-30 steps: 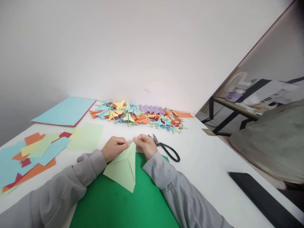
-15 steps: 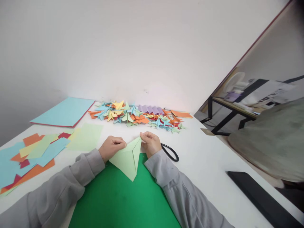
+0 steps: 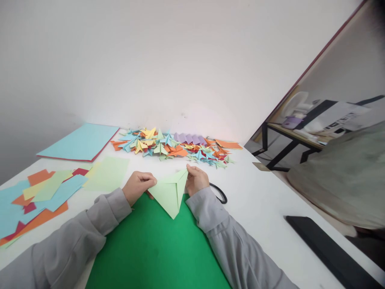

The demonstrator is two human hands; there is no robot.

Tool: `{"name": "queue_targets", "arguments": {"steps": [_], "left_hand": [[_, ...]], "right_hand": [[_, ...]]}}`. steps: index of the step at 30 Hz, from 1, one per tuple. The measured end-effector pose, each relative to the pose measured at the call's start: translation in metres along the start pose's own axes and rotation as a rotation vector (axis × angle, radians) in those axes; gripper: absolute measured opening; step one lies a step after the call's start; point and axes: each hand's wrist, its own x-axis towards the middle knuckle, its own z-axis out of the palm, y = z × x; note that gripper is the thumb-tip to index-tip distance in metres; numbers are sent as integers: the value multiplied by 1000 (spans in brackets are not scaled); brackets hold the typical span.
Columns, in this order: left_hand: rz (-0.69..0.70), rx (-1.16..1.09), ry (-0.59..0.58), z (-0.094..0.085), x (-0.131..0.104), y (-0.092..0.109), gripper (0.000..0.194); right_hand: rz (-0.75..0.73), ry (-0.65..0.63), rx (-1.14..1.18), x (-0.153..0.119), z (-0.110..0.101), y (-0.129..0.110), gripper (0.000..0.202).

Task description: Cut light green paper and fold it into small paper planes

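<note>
A pale green folded paper (image 3: pixel 168 194) hangs between my two hands, its pointed end down over the green mat (image 3: pixel 156 249). My left hand (image 3: pixel 138 186) pinches its upper left corner between thumb and fingers. At the upper right corner, my right hand (image 3: pixel 197 179) grips the paper with its fingertips. Folded flaps meet at a crease near the paper's right side. Some fingers of each hand are hidden.
Folded paper pieces in many colours (image 3: pixel 168 146) lie along the wall. Loose paper sheets (image 3: pixel 51 186) and a light blue sheet (image 3: pixel 81 140) are at the left. A black loop (image 3: pixel 223 194) lies beside my right wrist, a black flat object (image 3: pixel 327 249) at the right.
My right hand has moved right and slightly up with the paper's corner. The paper has shifted right and turned a little, and my left hand has moved slightly left.
</note>
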Motion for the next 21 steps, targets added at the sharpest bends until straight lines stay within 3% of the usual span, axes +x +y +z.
{"name": "queue_targets", "arguments": {"steps": [16,21], "left_hand": [[-88,-233,155,2,0,3,8],[-81,-293,103,-1,1,3,12]], "right_hand": [[18,0,48,2,-2,2,23],[17,-31,31,0,-1,1,27]]}}
